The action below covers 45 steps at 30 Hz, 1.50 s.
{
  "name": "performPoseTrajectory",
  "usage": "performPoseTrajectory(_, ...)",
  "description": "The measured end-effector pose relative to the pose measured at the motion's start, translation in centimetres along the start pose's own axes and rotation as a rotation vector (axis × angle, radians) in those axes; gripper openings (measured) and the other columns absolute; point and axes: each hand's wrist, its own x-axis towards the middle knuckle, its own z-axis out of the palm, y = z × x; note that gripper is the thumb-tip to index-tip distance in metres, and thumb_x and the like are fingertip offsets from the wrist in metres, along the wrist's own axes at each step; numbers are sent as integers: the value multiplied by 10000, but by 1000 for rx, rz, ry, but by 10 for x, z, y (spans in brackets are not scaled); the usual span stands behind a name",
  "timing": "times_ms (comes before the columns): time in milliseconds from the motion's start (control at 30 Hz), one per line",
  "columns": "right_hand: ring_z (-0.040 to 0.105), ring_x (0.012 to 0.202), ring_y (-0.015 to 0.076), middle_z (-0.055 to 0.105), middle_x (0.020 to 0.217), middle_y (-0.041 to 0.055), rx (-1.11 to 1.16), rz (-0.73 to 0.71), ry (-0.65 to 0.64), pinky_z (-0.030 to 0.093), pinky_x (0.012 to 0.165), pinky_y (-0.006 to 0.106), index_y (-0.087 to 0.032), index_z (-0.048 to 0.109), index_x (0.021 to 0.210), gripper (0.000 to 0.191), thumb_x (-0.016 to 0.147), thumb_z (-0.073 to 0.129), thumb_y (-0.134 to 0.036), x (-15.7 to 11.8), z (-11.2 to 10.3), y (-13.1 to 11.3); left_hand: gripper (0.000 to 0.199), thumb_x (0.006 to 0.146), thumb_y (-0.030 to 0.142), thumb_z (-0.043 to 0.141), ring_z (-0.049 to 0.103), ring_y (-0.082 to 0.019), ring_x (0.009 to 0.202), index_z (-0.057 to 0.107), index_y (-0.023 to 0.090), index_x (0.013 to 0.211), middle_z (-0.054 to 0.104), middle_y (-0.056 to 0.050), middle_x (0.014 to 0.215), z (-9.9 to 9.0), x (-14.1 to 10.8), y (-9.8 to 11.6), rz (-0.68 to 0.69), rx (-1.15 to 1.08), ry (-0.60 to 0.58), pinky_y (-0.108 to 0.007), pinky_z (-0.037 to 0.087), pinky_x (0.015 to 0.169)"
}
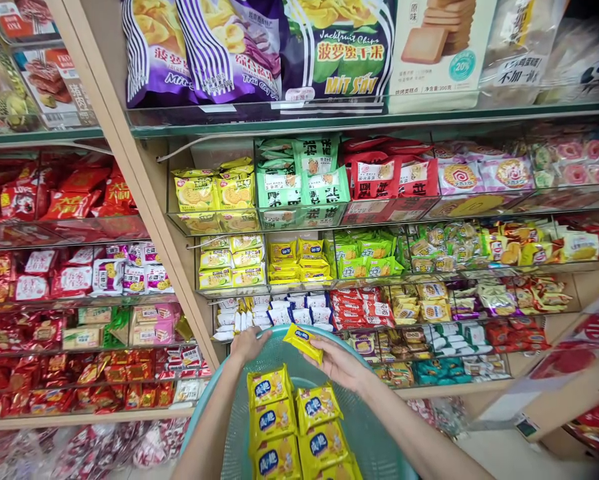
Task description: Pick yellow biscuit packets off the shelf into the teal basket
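Observation:
A yellow snack packet (302, 340) with a blue label is pinched in my right hand (337, 363), above the far side of a teal plastic basket (204, 417). My left hand (248, 345) is closed over the basket's far left rim, thumb stretched along it and the other fingers mostly hidden. Inside the basket, matching yellow packets (274, 421) lie in two columns. Just beyond my hands, a clear shelf bin holds similar yellow packets (299, 261). Below that bin are white-and-blue packets (299, 312).
Clear bins of snacks fill the shelves ahead, among them green packets (367, 257) and red ones (362, 305). A wooden upright (144, 220) divides the left shelves from these. A glass shelf (329, 123) above carries large chip bags (337, 60). Plastic-wrapped goods (99, 447) lie low at left.

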Motion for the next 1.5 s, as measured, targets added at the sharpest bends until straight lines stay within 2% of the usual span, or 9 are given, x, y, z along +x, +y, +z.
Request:
performPoseTrajectory(67,637,888,157,670,988,62,-161,-11,42,475,842,287,-153,583,959,328,679,700,-278,3,-2,-3,604,784,646,336,583,-300,1054,608,210,1100,636,-123,1149,-3,-1,2,-1,3,7,-319,433,805)
performPoseTrajectory(133,630,878,173,663,979,57,-486,-82,128,481,803,312,-164,572,981,356,679,683,-318,8,-4,-6,610,784,653,327,588,-294,1048,605,212,1102,649,-122,1126,-6,-3,3,0,6,13,-312,434,800)
performPoseTrajectory(233,596,910,198,646,993,59,-1092,-240,201,455,812,332,-164,589,965,314,675,637,-277,16,-8,-7,605,788,654,312,596,-295,1032,607,222,1093,663,-120,1095,-10,-6,4,2,9,22,-323,435,799)
performPoseTrajectory(300,564,956,224,638,1006,67,-1304,-279,176,419,857,358,-163,609,949,300,656,615,-224,20,-12,-5,592,792,648,312,600,-295,1022,612,229,1082,669,-116,1080,-12,-8,4,3,9,28,-327,435,799)
performPoseTrajectory(400,532,1003,250,627,1031,74,-1377,-250,145,391,876,377,-172,619,977,334,644,591,-180,25,-17,3,576,796,641,311,604,-292,1014,615,238,1074,675,-112,1062,-14,-10,3,0,9,32,-326,439,788)
performPoseTrajectory(567,564,941,230,631,1022,84,-1416,-169,106,428,805,331,-158,635,961,337,625,627,-182,32,-23,18,577,790,646,317,606,-301,1006,611,241,1076,678,-112,1049,-11,-9,-1,-14,-16,16,-334,442,778)
performPoseTrajectory(800,571,927,221,632,1013,79,-1413,-115,149,442,782,319,-162,649,930,303,631,649,-213,34,-28,30,588,786,649,322,599,-317,1017,610,228,1078,668,-127,1071,-7,-6,-4,-20,-17,15,-348,441,778)
performPoseTrajectory(1100,566,988,229,636,1033,82,-1499,-110,120,426,847,323,-172,671,958,290,693,602,-265,28,-26,25,573,786,649,329,596,-299,1030,615,233,1059,670,-118,1076,-3,-1,-3,-18,6,10,-324,437,792)
performPoseTrajectory(1500,539,992,260,625,1016,99,-1758,-237,31,384,912,389,-186,681,944,236,768,527,-217,21,-9,24,601,783,659,333,584,-282,1065,604,220,1092,659,-115,1110,-6,-1,-3,-35,4,5,-301,433,807)
